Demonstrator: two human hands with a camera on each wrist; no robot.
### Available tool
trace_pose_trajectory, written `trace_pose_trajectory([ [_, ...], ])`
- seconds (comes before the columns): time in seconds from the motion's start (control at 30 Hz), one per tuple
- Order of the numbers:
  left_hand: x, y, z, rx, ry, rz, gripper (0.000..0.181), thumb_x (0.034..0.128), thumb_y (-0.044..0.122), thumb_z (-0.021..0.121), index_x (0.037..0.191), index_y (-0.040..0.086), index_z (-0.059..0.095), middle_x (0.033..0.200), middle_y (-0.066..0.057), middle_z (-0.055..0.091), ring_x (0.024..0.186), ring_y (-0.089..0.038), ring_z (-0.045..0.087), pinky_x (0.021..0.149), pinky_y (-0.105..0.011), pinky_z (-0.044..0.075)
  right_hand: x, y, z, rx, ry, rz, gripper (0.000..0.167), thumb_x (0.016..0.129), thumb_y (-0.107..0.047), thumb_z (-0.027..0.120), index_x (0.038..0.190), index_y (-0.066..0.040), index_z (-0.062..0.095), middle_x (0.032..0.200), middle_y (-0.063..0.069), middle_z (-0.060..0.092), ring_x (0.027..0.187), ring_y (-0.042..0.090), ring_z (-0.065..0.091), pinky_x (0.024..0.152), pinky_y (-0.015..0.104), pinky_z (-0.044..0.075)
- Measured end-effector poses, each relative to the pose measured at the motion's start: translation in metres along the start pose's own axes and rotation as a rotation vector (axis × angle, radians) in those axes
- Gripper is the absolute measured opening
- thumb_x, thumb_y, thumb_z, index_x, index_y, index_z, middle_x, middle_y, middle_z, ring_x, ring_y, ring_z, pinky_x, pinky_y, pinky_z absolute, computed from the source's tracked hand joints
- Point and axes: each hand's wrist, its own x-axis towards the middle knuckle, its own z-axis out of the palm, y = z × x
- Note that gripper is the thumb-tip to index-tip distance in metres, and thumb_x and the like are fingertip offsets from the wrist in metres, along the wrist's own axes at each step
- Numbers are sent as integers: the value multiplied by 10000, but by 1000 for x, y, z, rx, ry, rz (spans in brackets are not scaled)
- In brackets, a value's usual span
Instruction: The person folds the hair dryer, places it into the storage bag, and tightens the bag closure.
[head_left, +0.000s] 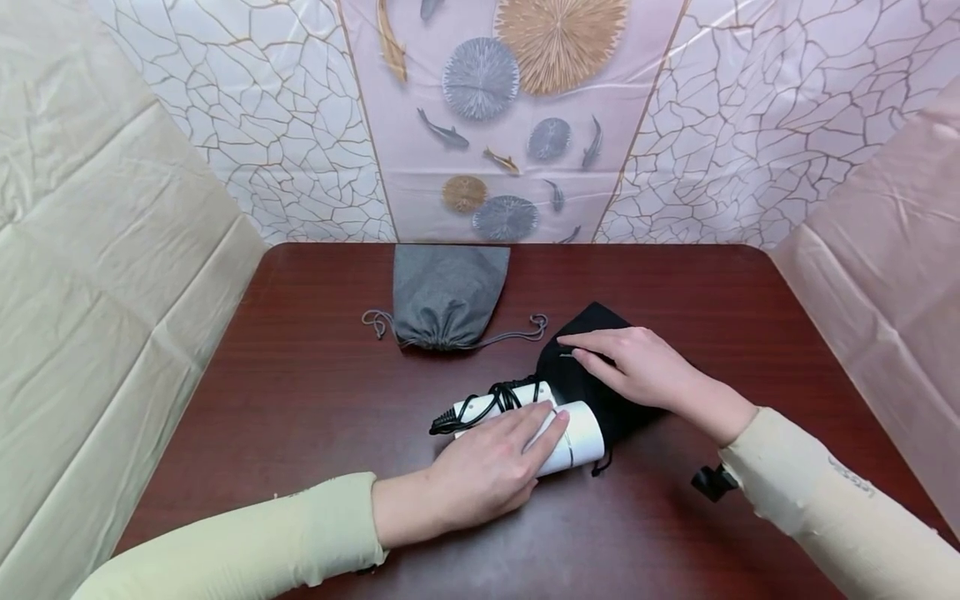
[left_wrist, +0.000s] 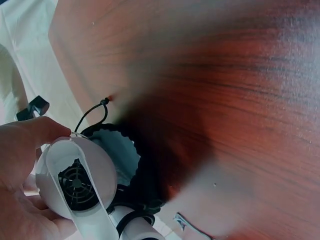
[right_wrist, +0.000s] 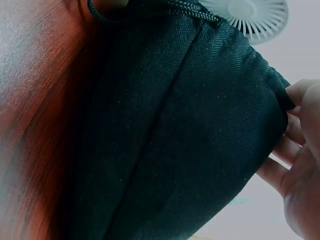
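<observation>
A white hair dryer (head_left: 581,442) (left_wrist: 106,162) lies at the mouth of a black drawstring bag (head_left: 585,379) (right_wrist: 200,115). My left hand (head_left: 480,467) (left_wrist: 20,175) grips its barrel, thumb on one side and fingers on the other. Black cord (head_left: 504,397) is wound about the folded handle. In the left wrist view the bag's gathered mouth (left_wrist: 145,172) gapes just beyond the dryer. My right hand (head_left: 645,367) (right_wrist: 300,160) pinches the bag's edge near the mouth, thumb on the near face and fingers behind. The dryer's vented end (right_wrist: 267,15) shows past the bag.
A grey drawstring bag (head_left: 450,292) lies flat at the back of the dark red table (head_left: 322,333), its cords spread to both sides. Patterned cloth (head_left: 480,192) hangs behind the table, and plain cloth stands at left and right. A black object (head_left: 712,483) sits by my right cuff.
</observation>
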Motion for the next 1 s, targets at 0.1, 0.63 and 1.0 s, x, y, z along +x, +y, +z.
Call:
trace_pose_trajectory([
  [0.1, 1, 2, 1, -6, -4, 4, 629, 913, 211, 739, 1485, 2, 582, 1380, -177, 654, 1254, -283, 676, 1043, -366, 570, 0, 0, 0, -8, -2, -6, 321, 1043, -103, 662, 1352, -107, 748, 1257, 72, 776, 1085, 239, 767, 887, 511, 613],
  [0.63, 3, -17, 18, -7, -94, -45, 690, 896, 231, 774, 1496, -31, 557, 1417, -222, 645, 1282, -305, 672, 1064, -377, 560, -16, -1, 11, -88, -99, -56, 347, 997, -68, 665, 1331, -87, 758, 1253, 87, 777, 1091, 229, 771, 866, 472, 630],
  [1.0, 7, -14, 22, 9, -132, -4, 680, 910, 226, 760, 1507, -22, 549, 1422, -224, 633, 1285, -305, 667, 1074, -365, 550, -18, 8, 16, -68, -77, -21, 318, 1005, -93, 689, 1310, -110, 775, 1221, 80, 788, 985, 211, 785, 848, 491, 626],
])
